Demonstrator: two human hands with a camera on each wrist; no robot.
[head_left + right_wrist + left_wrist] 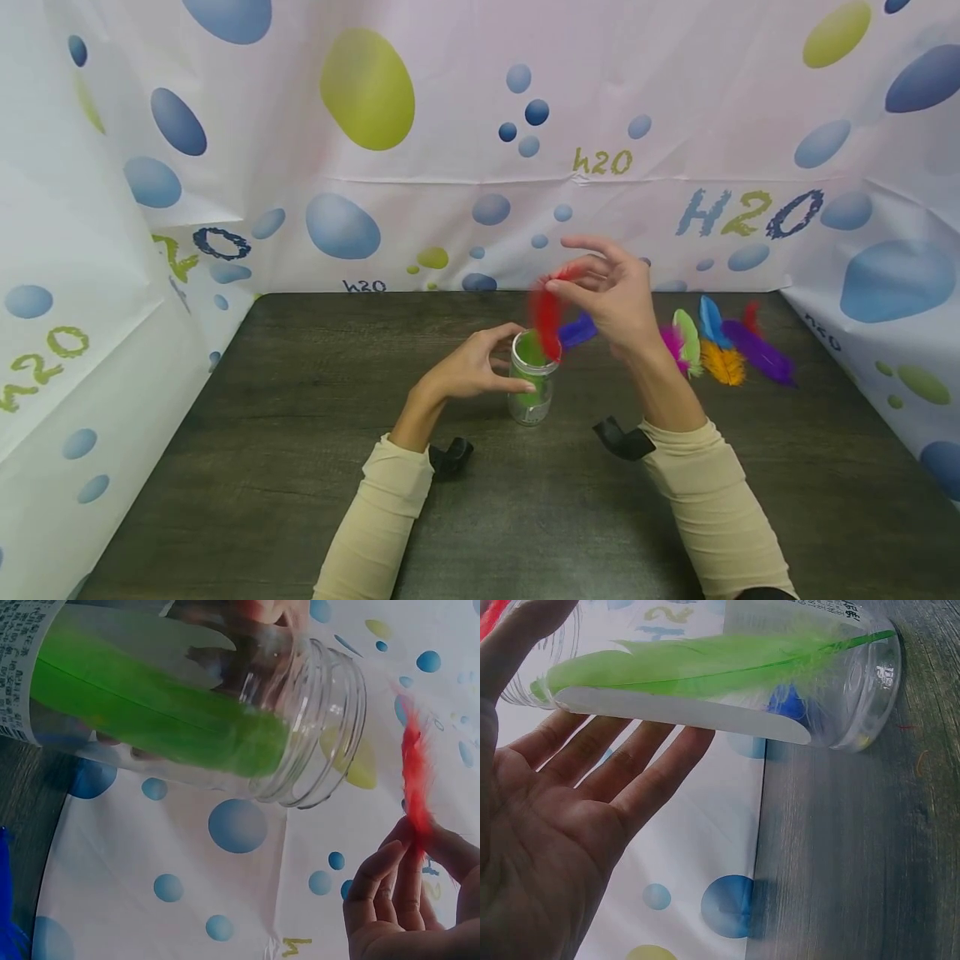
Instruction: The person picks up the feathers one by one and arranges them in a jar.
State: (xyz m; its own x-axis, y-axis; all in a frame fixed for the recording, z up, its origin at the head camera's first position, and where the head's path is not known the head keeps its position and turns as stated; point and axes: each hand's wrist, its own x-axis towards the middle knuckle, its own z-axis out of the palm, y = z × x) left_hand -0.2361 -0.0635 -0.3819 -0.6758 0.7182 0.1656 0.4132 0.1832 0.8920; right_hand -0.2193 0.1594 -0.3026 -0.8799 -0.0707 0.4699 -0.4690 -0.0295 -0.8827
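Note:
A clear glass jar stands upright on the dark table, with a green feather inside it. My left hand holds the jar near its top, thumb on the near side and fingers behind. Between the thumb and fingertips of my right hand a red feather is pinched, hanging at the jar's mouth and blurred in the head view. The right wrist view shows this red feather outside the jar's threaded rim. A label is stuck on the glass.
Just behind the jar lies a blue-violet feather. Farther right on the table is a group of feathers: pink, light green, blue, orange, purple and red. A printed sheet walls the back and sides.

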